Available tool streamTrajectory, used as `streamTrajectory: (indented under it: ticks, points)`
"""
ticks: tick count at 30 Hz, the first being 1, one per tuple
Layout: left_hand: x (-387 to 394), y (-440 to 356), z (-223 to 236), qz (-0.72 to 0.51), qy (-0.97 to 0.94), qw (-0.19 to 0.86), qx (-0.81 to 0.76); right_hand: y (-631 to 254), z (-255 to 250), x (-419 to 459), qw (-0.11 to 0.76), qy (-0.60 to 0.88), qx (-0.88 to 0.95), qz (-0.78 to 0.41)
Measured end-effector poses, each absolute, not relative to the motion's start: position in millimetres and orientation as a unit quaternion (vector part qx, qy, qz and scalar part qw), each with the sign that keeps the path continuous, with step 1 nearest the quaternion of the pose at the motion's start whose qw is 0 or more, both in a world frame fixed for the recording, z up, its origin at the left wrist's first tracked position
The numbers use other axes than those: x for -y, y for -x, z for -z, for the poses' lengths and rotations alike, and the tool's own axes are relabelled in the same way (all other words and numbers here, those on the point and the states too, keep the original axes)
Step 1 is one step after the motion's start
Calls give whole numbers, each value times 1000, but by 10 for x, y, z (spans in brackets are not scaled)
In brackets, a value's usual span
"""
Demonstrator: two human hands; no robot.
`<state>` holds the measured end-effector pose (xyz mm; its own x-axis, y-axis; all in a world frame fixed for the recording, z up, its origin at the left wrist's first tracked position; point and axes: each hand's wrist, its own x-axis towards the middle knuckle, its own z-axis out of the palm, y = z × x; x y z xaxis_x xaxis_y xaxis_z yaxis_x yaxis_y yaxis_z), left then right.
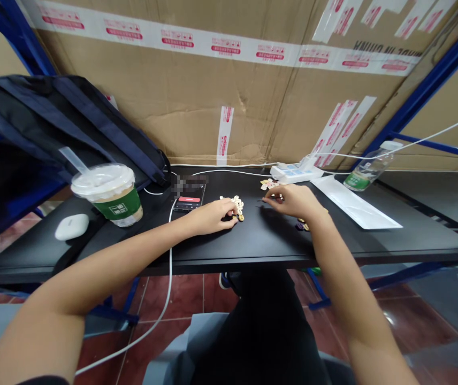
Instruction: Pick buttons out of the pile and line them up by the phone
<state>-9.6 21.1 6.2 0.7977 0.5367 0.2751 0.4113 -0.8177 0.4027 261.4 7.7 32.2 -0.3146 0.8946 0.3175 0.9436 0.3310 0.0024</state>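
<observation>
My left hand (212, 215) rests on the black table (253, 240) with its fingers curled onto a cluster of small pale beads (237, 206). My right hand (291, 199) hovers just to the right, fingers pinched on a thin dark needle-like thing (265, 200) that points left toward the beads. A second small pile of pale and pink beads (268, 184) lies just behind the right hand. A few darker beads (302, 226) sit under the right wrist.
A phone (189, 199) with a white cable lies behind the left hand. A lidded drink cup (109, 193), a white earbud case (71, 226) and a dark bag (64, 120) stand left. A power strip (295, 171), white sheet (353, 203) and plastic bottle (369, 167) are right. Cardboard walls behind.
</observation>
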Motion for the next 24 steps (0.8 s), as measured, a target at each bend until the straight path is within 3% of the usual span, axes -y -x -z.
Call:
streamTrajectory:
  ticks: [5,24]
  points:
    - [-210,102,-58,-198,-937,165,-237,-2821,-296,-143,118,641,751,106]
    - [-217,101,-39,-206,-937,173,-225,-2820,-265,-189,98,656,743,91]
